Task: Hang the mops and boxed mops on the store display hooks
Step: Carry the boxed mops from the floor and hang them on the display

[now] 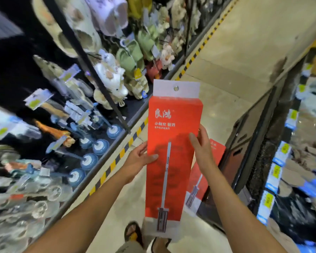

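Boxed mop (171, 143) upright over aisle floor, hang tab up | left hand (140, 157) grips left edge, thumb on front | right hand (202, 147) grips right edge | second red box (219, 152) behind

Tall red boxed mop (173, 143), near upright, white hang tab with punched hole on top, held mid-height by left hand (139, 158) and right hand (202, 148); second boxed mop (198, 181) just behind, lower.
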Demonstrator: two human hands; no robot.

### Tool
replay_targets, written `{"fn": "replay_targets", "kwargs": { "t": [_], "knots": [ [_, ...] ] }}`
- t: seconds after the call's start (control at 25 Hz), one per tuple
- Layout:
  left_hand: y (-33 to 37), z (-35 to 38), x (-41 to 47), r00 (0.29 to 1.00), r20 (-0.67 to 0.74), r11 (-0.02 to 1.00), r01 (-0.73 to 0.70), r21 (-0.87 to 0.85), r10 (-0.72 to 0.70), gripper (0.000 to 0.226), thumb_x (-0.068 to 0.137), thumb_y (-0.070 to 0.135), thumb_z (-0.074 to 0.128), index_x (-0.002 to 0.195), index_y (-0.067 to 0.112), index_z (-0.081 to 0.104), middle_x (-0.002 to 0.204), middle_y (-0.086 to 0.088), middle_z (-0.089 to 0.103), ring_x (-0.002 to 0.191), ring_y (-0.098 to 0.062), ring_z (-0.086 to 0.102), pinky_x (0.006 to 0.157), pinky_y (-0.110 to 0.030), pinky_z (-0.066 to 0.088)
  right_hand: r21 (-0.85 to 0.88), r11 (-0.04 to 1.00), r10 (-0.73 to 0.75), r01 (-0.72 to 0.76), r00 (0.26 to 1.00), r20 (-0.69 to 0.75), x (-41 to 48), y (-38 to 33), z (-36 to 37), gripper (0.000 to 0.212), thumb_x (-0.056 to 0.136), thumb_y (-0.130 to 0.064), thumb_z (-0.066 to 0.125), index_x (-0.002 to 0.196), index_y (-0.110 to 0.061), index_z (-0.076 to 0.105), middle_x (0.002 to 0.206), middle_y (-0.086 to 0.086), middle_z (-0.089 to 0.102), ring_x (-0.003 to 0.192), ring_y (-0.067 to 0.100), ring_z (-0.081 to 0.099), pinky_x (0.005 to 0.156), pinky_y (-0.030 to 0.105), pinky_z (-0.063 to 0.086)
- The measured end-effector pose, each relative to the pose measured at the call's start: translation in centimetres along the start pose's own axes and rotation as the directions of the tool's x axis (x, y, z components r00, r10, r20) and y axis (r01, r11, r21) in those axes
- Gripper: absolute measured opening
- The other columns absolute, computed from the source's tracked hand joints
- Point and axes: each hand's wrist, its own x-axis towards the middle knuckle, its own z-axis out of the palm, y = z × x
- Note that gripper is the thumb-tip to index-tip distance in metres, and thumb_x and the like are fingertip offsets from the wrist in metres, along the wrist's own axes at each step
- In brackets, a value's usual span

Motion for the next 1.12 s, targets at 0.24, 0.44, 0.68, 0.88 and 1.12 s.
{"fn": "replay_targets", "kwargs": {
  "t": [0.24,0.44,0.68,0.88,1.12],
  "knots": [
    [-3.4,-7.8,-12.3,0.97,-0.236,0.998,-0.06,-0.009,0.056,0.078,0.076,0.034,0.09,0.147,0.03,0.057,0.143,0.008,0.066,0.135,-0.016,0.061,0.118,-0.051,0.043,0.007,0.987,-0.161,0.163,0.968,0.194,-4.8,-4.2,11.1,0.082,0.091,-0.033,0.066,0.16,-0.02,0.026,0.148,-0.015,0.048,0.126,-0.014,0.054,0.095,0.007,0.046],
    [-9.6,-14.6,-25.6,0.868,-0.494,0.991,-0.102,-0.089,0.045,0.071,0.083,0.017,0.089,0.145,0.035,0.058,0.139,0.014,0.069,0.13,-0.011,0.064,0.115,-0.044,0.048,-0.024,0.976,-0.185,0.215,0.886,0.426,-12.5,-2.9,24.5,0.093,0.082,-0.051,0.067,0.16,-0.016,0.03,0.149,0.004,0.054,0.123,-0.006,0.06,0.093,0.008,0.047],
    [-18.7,-20.8,-47.7,0.635,-0.773,0.96,-0.212,-0.184,-0.008,0.073,0.084,0.014,0.087,0.149,0.025,0.055,0.137,0.008,0.071,0.125,-0.016,0.068,0.097,-0.031,0.059,0.032,0.986,-0.133,0.162,0.667,0.733,-30.7,-0.5,41.3,0.091,0.08,-0.051,0.071,0.157,-0.018,0.035,0.142,0.004,0.061,0.116,-0.002,0.066,0.089,0.015,0.054],
    [-25.4,-22.1,-68.0,0.384,-0.922,0.938,-0.296,-0.18,-0.056,0.068,0.082,0.024,0.089,0.142,0.037,0.058,0.131,0.013,0.073,0.119,-0.013,0.07,0.093,-0.033,0.061,0.073,0.986,-0.13,0.152,0.417,0.9,-50.1,0.4,52.6,0.1,0.072,-0.062,0.075,0.155,-0.02,0.038,0.137,0.004,0.064,0.108,-0.005,0.069,0.084,0.013,0.054],
    [-32.8,-19.3,-87.4,0.003,-0.988,0.921,-0.361,-0.147,-0.157,0.072,0.074,0.041,0.091,0.139,0.043,0.06,0.135,0.012,0.071,0.121,-0.017,0.069,0.102,-0.046,0.058,0.137,0.98,-0.137,0.142,-0.008,0.991,-72.1,1.2,61.1,0.096,0.074,-0.054,0.072,0.157,-0.025,0.034,0.141,0.001,0.061,0.115,-0.002,0.066,0.089,0.014,0.055]
  ]
}}
